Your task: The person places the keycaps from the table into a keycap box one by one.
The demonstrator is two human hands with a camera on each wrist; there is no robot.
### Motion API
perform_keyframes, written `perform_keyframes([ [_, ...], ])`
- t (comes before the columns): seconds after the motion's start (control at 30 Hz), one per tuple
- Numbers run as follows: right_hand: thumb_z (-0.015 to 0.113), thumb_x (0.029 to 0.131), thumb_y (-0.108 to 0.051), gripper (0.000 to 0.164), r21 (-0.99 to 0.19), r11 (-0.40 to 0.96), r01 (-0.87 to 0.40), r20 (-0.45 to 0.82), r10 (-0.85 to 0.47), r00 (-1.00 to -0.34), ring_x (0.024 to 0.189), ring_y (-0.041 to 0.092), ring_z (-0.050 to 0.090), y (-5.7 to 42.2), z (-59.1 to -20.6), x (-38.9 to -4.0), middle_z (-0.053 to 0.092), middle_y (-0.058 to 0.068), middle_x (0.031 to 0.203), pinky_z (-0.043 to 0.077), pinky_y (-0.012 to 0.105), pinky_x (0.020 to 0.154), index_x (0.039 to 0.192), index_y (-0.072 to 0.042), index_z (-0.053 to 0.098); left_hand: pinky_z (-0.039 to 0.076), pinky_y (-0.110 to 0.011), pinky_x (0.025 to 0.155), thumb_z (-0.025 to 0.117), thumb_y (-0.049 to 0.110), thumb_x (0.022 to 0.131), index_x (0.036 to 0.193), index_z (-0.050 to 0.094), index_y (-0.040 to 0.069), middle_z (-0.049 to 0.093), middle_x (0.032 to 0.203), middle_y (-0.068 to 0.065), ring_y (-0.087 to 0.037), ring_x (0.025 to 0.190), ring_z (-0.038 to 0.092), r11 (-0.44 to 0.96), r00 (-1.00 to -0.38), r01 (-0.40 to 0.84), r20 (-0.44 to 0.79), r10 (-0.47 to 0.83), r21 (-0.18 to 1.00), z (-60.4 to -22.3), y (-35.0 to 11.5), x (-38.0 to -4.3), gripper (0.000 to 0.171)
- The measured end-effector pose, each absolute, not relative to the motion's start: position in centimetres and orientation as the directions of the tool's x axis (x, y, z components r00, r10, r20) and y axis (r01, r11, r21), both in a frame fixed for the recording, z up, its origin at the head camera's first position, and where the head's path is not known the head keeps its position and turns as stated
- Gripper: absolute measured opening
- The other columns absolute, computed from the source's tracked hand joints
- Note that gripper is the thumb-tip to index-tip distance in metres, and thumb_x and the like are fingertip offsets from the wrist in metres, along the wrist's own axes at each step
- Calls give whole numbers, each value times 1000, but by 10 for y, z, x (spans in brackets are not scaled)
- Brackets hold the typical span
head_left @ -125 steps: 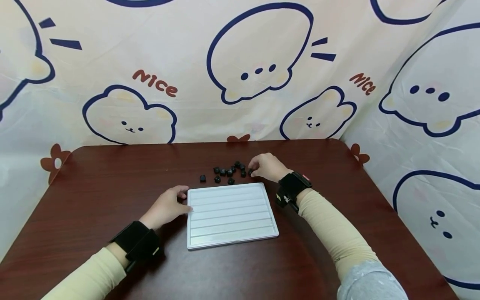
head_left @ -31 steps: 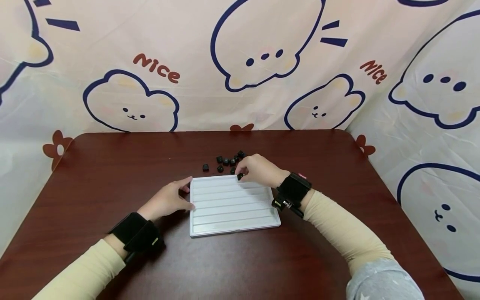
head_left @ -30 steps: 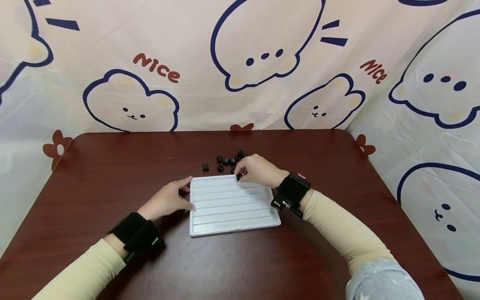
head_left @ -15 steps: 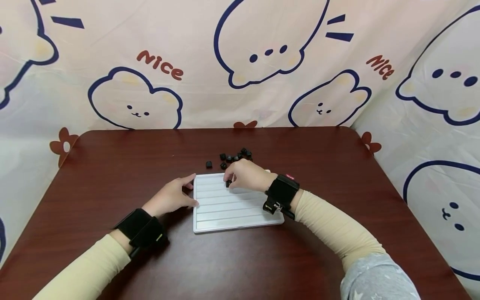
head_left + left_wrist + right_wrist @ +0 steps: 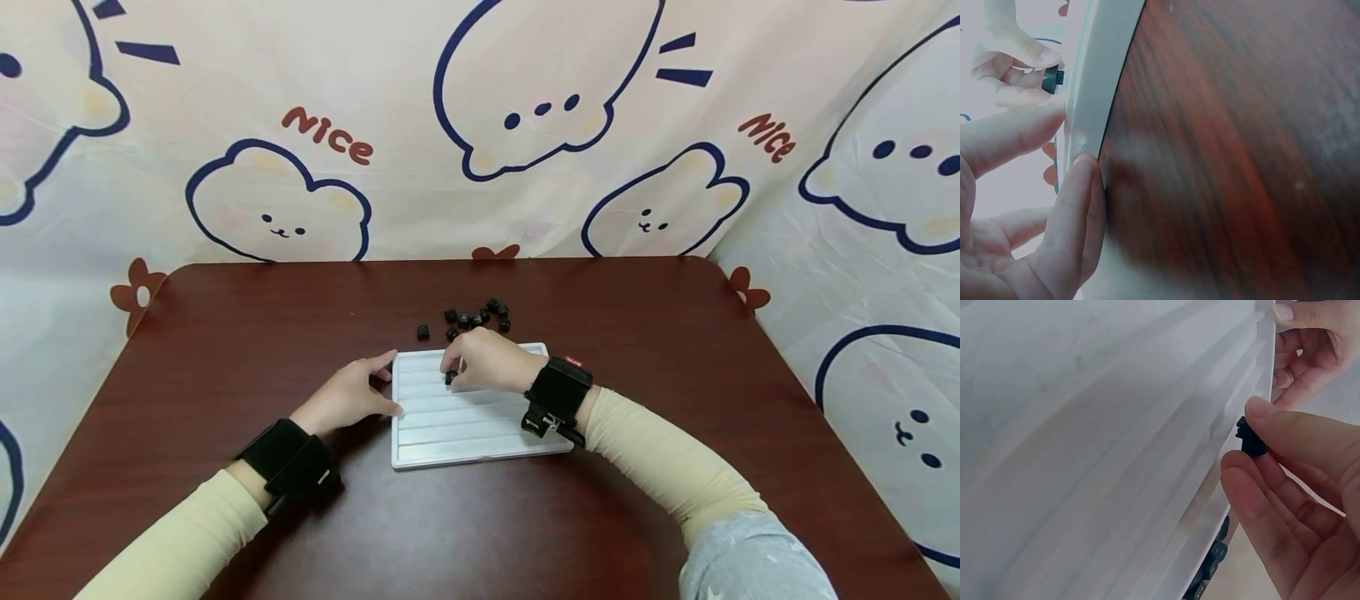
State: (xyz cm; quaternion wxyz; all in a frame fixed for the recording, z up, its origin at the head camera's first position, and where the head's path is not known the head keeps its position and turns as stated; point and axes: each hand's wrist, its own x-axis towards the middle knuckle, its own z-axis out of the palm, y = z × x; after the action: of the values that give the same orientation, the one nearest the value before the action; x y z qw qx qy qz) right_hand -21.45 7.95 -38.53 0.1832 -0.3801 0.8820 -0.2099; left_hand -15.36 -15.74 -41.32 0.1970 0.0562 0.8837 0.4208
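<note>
A white tray (image 5: 427,437) with several parallel ridges lies on the table. My left hand (image 5: 347,402) holds its left edge, thumb over the rim and forefinger at the far corner. Above the tray's far left part is my right hand (image 5: 491,360), pinching a small black keycap (image 5: 1251,439) between thumb and fingers. In the left wrist view that keycap (image 5: 1052,80) shows a small stub pointing towards the tray. The left wrist view also shows left fingertips (image 5: 1082,172) against the rim. Several more black keycaps (image 5: 463,320) lie loose just behind the tray.
The dark brown table (image 5: 285,333) reaches back to a cloth backdrop (image 5: 405,200) printed with cartoon outlines. A single keycap (image 5: 423,332) sits a little left of the cluster. Black bands (image 5: 288,458) are strapped round both wrists.
My right hand has picked up a keycap behind the tray and carried it left and nearer, over the tray. The left hand keeps its place at the left edge. The head view shifts slightly.
</note>
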Motion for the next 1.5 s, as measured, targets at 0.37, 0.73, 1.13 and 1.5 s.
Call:
perform_keyframes([
  [0.37,83,87,-8,19,-498,604,-622,-153,-768,-622,84,8,66,74,-388,-209,75,3,103,51,20,76,105,-6,79,45,-29,66,85,8,84,159,32,-1,57,116,-17,-22,81,55,649,-907,-61,-314,282,758,-413,-155,-155,92],
  [0.73,84,86,-8,17,-498,575,-649,-148,-793,-590,83,9,65,60,-388,-207,75,0,100,51,21,75,103,-8,79,44,-29,66,84,6,84,159,30,-1,56,106,-14,-22,83,55,620,-904,-65,-310,295,782,-414,-159,-156,92],
  [1.13,83,87,-5,20,-485,553,-678,-142,-815,-563,88,11,66,41,-393,-208,74,1,104,51,23,80,106,-8,78,44,-32,66,84,5,84,158,31,-3,58,105,-13,-21,80,54,615,-906,-45,-292,306,788,-413,-163,-157,92],
  [1.5,82,87,-4,21,-488,556,-673,-165,-816,-554,91,12,65,26,-394,-206,72,3,106,51,22,80,107,-8,78,44,-33,67,83,4,84,157,31,-7,57,102,-13,-22,83,52,578,-907,-27,-263,328,815,-416,-167,-156,91],
])
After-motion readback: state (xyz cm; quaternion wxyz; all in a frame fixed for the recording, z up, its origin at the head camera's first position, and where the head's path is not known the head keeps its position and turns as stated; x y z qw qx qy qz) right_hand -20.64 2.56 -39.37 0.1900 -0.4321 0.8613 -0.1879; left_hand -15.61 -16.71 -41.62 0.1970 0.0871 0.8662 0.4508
